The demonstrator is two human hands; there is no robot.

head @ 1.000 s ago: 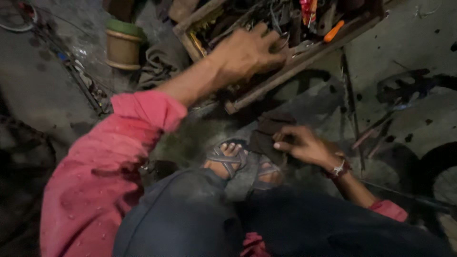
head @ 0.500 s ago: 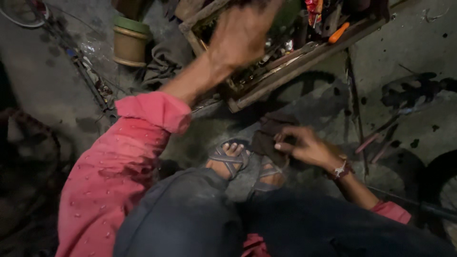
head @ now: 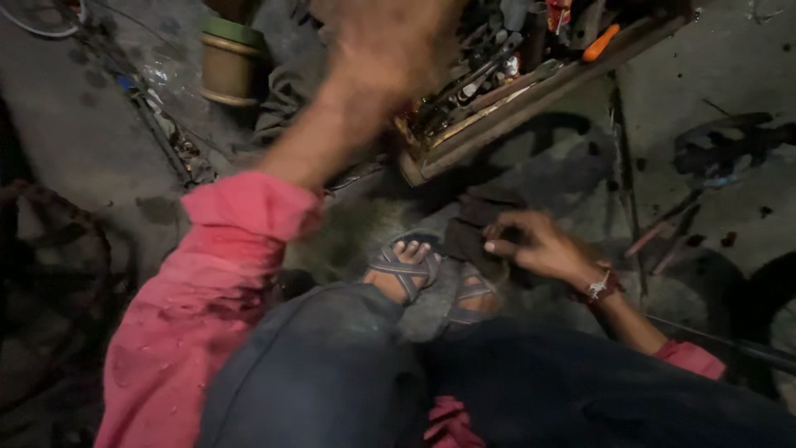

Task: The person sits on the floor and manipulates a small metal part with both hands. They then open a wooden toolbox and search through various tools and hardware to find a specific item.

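Hands at toolbox and dark patch

Tin (head: 228,62), green-rimmed, stands on the floor left of the toolbox (head: 531,99). Left hand (head: 390,46) hovers blurred over the toolbox's left end; whether it is open or closed I cannot tell. Sandals (head: 435,278) sit below the toolbox, near its left corner. Right hand (head: 539,245), below the toolbox, pinches a dark patch (head: 468,236) with closed fingers, just above the sandals.

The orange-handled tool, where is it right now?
In the head view the orange-handled tool lies near the upper right end of the wooden toolbox, among dark metal tools, right of the raised, blurred left hand.
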